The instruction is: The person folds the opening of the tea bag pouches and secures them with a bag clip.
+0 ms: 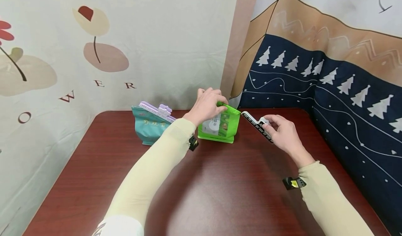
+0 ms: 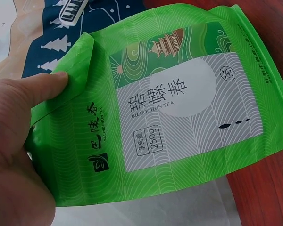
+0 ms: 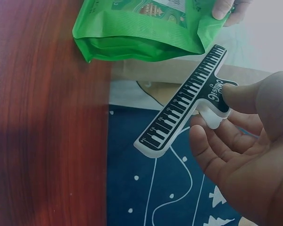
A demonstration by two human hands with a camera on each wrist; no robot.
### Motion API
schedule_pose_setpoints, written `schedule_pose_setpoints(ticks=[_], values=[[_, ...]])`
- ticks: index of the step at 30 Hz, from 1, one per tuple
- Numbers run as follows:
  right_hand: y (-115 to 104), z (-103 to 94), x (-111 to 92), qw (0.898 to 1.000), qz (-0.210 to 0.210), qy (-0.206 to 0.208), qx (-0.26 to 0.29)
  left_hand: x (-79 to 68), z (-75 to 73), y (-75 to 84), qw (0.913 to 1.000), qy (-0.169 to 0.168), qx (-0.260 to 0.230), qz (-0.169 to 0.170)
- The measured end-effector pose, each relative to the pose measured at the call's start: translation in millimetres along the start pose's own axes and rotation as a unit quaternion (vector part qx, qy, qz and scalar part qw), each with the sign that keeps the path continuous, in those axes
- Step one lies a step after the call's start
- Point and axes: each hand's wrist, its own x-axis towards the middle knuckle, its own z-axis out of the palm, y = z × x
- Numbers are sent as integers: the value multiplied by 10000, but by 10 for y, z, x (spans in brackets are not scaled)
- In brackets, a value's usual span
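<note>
Gripping green tea bag left, piano-key clip right

Both arms wear snug pale yellow-green sleeves reaching the wrists. Just behind each bare hand, a small black clip with a yellow mark sits on the cuff.

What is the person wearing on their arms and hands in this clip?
Both arms are covered by snug pale yellow-green sleeves, the left sleeve and the right sleeve, each ending at the wrist. A small black device with a yellow mark sits at the left wrist, and a similar black device at the right. The left hand and right hand are bare, without gloves.
</note>
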Motion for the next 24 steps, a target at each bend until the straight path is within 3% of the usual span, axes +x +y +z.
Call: schedule_pose_setpoints(ticks=[24], values=[[-44,-1,165,9991,-342,244,-106,7,-20,7,10000,-43,44,40]])
